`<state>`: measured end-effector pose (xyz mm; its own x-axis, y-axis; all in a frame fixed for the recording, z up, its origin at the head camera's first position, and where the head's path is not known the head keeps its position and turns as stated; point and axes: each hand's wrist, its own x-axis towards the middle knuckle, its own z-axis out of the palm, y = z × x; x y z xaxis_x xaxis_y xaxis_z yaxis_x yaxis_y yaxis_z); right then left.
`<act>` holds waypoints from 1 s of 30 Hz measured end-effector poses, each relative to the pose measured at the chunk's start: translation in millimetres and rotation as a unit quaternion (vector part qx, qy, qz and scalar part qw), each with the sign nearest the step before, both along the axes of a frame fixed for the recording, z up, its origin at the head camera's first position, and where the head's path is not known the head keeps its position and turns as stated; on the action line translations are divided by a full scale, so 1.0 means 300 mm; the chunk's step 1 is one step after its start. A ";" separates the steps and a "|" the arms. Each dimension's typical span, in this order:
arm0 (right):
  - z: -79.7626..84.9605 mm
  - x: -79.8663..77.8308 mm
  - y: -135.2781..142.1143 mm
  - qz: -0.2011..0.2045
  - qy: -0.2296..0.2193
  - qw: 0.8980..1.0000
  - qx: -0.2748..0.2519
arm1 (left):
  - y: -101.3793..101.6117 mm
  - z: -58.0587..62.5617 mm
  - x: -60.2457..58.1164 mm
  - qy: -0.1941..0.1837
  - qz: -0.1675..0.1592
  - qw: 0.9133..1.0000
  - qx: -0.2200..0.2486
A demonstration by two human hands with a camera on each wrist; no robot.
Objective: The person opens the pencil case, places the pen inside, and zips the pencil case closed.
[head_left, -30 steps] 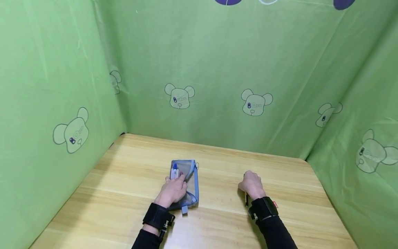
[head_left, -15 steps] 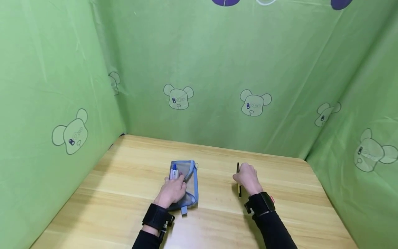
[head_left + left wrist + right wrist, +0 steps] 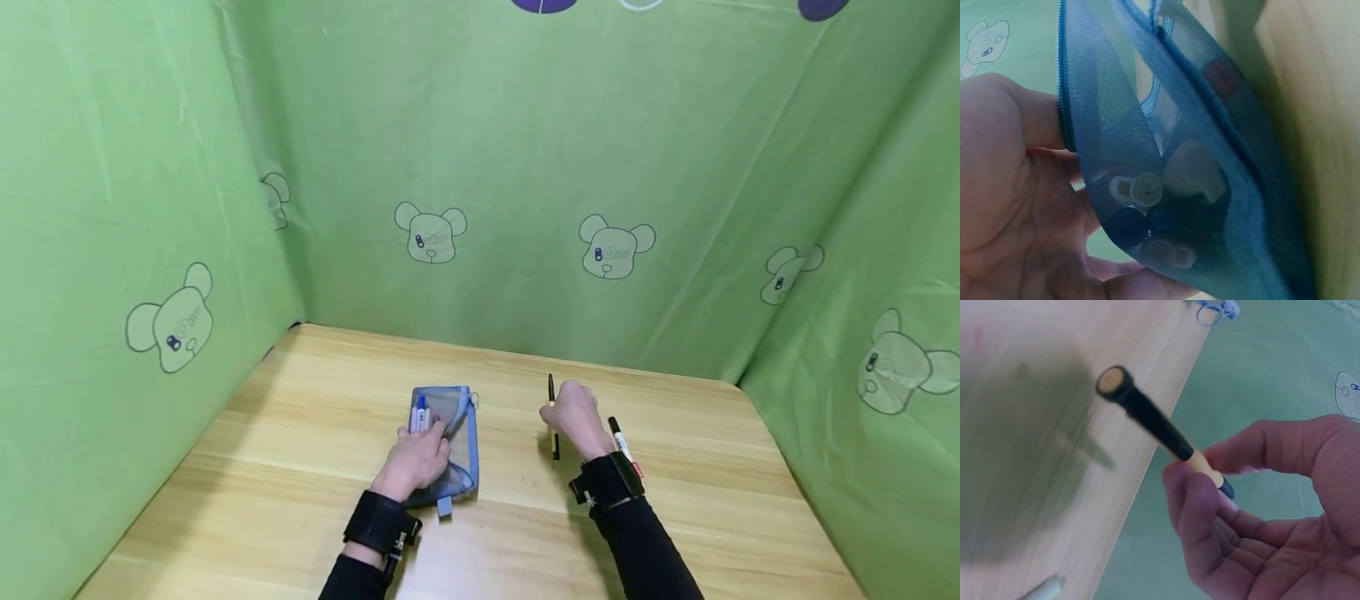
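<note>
A blue mesh pencil case lies on the table with its zipper side parted. My left hand grips its left side; in the left wrist view the thumb is at the zipper edge and the fingers are behind the mesh. Several markers show end-on inside, and one blue cap stands out from above. To the right, my right hand pinches a black and yellow pen between thumb and fingertips, above the table.
A white marker with a black cap lies on the wooden table, just right of my right wrist. Green cloth with bear drawings hangs behind the table and along both sides.
My right hand has moved left and away from me, carrying the pen. The white marker has come into sight beside the wrist. My left hand and the pencil case have stayed put.
</note>
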<state>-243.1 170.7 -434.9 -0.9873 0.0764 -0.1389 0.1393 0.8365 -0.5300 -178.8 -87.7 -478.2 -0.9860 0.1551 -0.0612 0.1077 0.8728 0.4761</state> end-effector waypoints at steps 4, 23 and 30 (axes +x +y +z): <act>0.003 0.000 -0.038 -0.004 -0.024 1.000 -0.016 | -0.002 0.000 0.004 -0.004 0.000 1.000 0.002; 0.012 0.000 -0.188 0.028 -0.003 0.998 -0.057 | -0.006 -0.002 0.004 0.007 -0.007 1.000 -0.009; 0.001 0.003 -0.239 0.029 -0.012 0.997 -0.074 | -0.005 0.000 -0.002 0.007 -0.009 1.000 -0.008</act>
